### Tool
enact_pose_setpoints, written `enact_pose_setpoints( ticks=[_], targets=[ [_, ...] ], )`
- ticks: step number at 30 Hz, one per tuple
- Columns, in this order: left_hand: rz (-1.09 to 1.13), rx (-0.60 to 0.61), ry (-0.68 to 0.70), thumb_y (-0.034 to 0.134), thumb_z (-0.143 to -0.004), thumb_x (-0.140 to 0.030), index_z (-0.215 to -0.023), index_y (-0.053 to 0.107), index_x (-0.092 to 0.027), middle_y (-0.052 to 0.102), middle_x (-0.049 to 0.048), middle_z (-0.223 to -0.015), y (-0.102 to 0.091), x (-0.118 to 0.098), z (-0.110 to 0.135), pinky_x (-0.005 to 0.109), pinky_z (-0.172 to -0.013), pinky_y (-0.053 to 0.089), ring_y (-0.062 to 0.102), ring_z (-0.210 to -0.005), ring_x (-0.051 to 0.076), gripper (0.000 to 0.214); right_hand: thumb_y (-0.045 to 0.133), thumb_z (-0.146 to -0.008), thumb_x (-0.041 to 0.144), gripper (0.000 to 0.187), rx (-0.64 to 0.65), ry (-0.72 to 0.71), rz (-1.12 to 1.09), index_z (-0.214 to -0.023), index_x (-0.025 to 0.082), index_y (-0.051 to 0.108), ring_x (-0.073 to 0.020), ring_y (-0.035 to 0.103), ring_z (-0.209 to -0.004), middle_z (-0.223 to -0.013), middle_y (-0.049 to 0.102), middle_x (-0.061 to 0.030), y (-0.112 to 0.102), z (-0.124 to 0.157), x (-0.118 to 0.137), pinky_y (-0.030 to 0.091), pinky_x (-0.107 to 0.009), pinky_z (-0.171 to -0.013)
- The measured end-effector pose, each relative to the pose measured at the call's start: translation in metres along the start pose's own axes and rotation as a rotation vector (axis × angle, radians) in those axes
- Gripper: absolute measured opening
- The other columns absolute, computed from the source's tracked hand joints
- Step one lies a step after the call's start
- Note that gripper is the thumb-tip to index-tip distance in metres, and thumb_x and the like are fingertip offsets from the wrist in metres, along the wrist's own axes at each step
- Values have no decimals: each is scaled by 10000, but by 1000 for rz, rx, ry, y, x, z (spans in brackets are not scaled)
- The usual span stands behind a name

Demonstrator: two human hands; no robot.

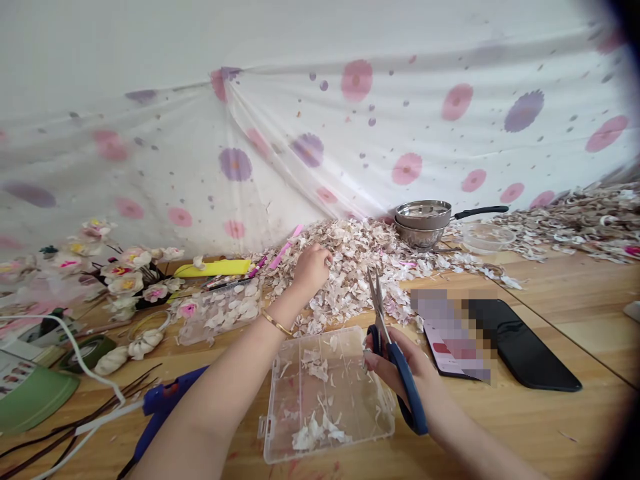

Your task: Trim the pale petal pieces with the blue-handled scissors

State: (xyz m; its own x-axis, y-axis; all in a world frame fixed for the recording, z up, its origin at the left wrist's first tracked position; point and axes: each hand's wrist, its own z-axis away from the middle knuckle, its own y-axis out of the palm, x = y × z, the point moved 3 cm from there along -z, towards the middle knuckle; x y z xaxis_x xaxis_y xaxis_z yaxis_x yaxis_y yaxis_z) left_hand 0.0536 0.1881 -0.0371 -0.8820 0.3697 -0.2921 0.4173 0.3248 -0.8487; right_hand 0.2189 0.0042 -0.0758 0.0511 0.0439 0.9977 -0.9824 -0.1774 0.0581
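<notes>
My right hand is closed on a pair of scissors with dark blue handles, the blades pointing up and slightly apart. My left hand, a gold bangle on its wrist, reaches to a large heap of dry whitish flakes like thin petals or scales. Its fingers are curled together; whatever they may hold is hidden. Between my arms lies a clear plastic box with compartments, holding several white scraps.
Two phones lie on the right. Behind the heap stand stacked metal bowls or pans and a clear lid. Artificial flowers, green tape and a blue glue gun with a white cable crowd the left.
</notes>
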Motion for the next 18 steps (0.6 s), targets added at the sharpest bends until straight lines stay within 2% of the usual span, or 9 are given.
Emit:
enact_pose_setpoints(
  ticks=[7,10,13,15,18],
  targets=[
    [53,196,53,527,-823,-96,-932,743,-212,746,38,-992,20,4,0,280,-797,534,685,-892,199,268,714,-757,487,354,13,11,20,-866,196,546,-165,462,-720,-796,537,-4,0,1,2,397,-269,-636],
    [27,241,88,572,-838,-139,-1036,730,-207,739,53,-1087,30,7,0,305,-895,524,681,-996,217,262,713,-763,479,345,12,6,16,-862,194,545,-160,459,-714,-789,527,2,1,0,2,389,-268,-636],
    [-40,222,116,616,-849,-233,-1176,668,-154,637,131,-1294,32,7,2,396,-1042,454,579,-1214,288,340,715,-768,468,333,11,-6,-10,-863,196,547,-152,465,-703,-782,522,10,1,0,-1,379,-264,-630],
    [-86,195,149,544,-899,-258,-1268,597,-110,547,181,-1390,30,2,6,454,-1098,397,493,-1307,317,401,715,-774,461,327,10,-8,-38,-874,198,549,-150,472,-702,-787,527,11,1,1,-3,375,-261,-624],
    [-128,223,308,473,-940,-298,-1388,480,-122,432,165,-1496,29,-16,19,472,-1170,289,367,-1405,300,481,701,-792,446,302,7,-9,-46,-881,198,554,-152,479,-711,-794,534,8,2,1,-5,375,-262,-627]
  ],
)
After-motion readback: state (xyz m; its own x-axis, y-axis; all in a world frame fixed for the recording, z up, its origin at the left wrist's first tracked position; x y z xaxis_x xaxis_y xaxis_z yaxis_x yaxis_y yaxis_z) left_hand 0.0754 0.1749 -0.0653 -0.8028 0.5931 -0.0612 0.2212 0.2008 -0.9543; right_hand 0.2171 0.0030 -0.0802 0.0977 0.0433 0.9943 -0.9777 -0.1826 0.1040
